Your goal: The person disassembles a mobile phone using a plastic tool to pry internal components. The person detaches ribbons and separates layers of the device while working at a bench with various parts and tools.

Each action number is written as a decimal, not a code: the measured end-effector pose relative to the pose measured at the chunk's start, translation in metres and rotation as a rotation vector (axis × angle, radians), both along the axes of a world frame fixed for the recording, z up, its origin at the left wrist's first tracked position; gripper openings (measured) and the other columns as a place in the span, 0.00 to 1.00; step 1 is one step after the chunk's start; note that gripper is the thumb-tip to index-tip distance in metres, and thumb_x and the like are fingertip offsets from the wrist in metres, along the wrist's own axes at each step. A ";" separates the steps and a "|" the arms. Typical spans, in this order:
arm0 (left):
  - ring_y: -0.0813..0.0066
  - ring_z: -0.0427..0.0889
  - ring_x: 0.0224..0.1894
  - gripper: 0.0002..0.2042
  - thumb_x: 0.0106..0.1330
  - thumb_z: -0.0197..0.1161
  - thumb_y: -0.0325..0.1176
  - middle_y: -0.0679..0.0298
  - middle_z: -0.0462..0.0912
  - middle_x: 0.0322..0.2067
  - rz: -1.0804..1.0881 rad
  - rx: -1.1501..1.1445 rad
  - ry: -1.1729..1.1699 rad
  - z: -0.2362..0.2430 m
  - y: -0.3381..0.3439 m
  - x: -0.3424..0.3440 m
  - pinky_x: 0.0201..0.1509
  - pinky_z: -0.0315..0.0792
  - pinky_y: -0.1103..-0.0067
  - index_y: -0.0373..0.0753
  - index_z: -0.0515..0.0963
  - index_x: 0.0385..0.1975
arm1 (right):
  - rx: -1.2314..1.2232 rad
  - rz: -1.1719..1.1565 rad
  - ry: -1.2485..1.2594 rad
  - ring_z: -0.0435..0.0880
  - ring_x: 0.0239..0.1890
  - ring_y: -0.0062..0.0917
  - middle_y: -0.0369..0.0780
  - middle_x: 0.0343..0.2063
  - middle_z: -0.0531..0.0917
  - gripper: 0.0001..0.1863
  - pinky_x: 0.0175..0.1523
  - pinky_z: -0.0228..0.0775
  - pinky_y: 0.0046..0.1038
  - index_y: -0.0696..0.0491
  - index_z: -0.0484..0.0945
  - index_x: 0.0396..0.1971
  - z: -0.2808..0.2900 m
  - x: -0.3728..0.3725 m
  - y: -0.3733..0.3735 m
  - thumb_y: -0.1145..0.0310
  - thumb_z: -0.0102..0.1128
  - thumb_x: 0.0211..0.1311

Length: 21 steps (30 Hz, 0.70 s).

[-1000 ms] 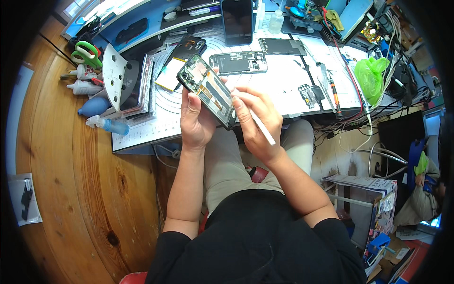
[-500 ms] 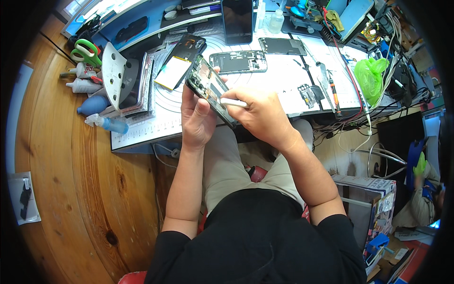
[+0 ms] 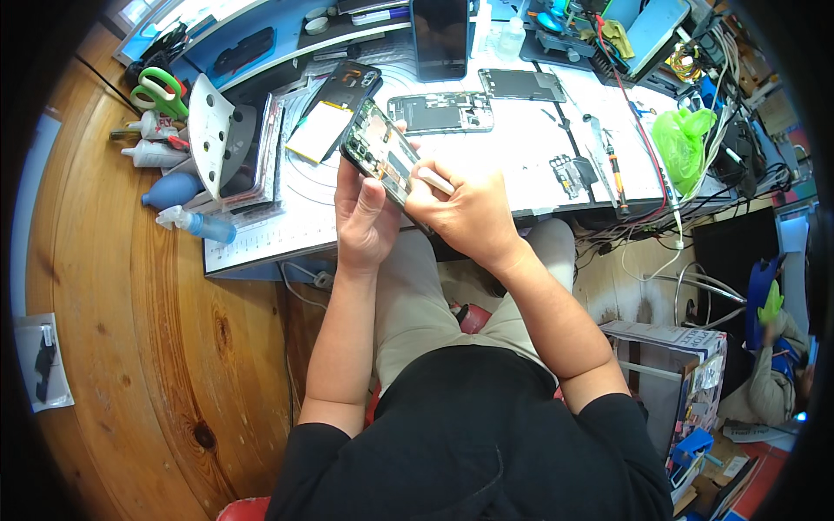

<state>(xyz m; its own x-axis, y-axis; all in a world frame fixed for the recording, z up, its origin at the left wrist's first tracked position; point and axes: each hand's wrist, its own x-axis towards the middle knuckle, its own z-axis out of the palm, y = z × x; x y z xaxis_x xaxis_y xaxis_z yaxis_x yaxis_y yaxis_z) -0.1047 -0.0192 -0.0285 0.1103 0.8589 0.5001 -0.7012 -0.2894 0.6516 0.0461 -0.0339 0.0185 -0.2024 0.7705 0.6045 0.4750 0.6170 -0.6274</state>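
Observation:
Over the desk's front edge, my left hand (image 3: 362,223) grips an opened phone (image 3: 374,146) tilted diagonally, its inner parts showing. My right hand (image 3: 465,211) is closed around a slim white tool (image 3: 436,179), pressed against the inside of that phone, hiding the tip. Just behind lie another opened phone (image 3: 441,112) and a dark back panel with camera holes (image 3: 340,85); a pale battery with yellow edging (image 3: 316,132) rests left of the held phone.
The desk (image 3: 248,250) carries screwdrivers (image 3: 614,169), small parts (image 3: 571,176), a green bag (image 3: 680,148), cables, scissors (image 3: 159,95), bottles (image 3: 200,226) and a blue blower (image 3: 169,194). An upright phone (image 3: 440,39) stands behind. Another person (image 3: 771,373) sits at far right.
My right hand has turned over and moved slightly up and inward across the phone, the tool now mostly hidden in it. The held phone has shifted slightly right. The person at right has moved.

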 end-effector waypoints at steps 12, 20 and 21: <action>0.45 0.78 0.61 0.36 0.78 0.43 0.58 0.43 0.67 0.67 -0.235 -0.221 -0.191 0.012 -0.003 -0.001 0.63 0.77 0.55 0.32 0.57 0.73 | -0.142 0.143 0.642 0.75 0.22 0.20 0.38 0.25 0.84 0.23 0.32 0.69 0.24 0.66 0.85 0.40 -0.010 0.022 -0.013 0.62 0.46 0.78; 0.50 0.82 0.57 0.33 0.82 0.29 0.53 0.42 0.76 0.60 -0.302 -0.435 -0.197 0.016 0.011 -0.002 0.59 0.80 0.59 0.27 0.63 0.68 | -0.202 0.153 0.320 0.85 0.44 0.28 0.44 0.39 0.86 0.11 0.49 0.78 0.27 0.62 0.87 0.41 -0.011 0.030 -0.023 0.69 0.62 0.71; 0.52 0.83 0.55 0.32 0.82 0.30 0.51 0.42 0.78 0.58 -0.286 -0.468 -0.168 0.019 0.010 -0.001 0.58 0.81 0.60 0.27 0.65 0.66 | -0.116 0.140 0.299 0.86 0.48 0.31 0.44 0.40 0.87 0.10 0.53 0.78 0.29 0.60 0.87 0.42 -0.013 0.027 -0.021 0.81 0.68 0.61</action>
<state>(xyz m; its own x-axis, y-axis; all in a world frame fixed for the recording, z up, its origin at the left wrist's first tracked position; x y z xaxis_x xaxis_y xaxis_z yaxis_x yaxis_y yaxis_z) -0.1060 -0.0092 -0.0098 0.3231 0.9406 0.1046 -0.8141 0.2199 0.5375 0.0730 -0.0553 0.0056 -0.1386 0.8148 0.5629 0.1755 0.5796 -0.7958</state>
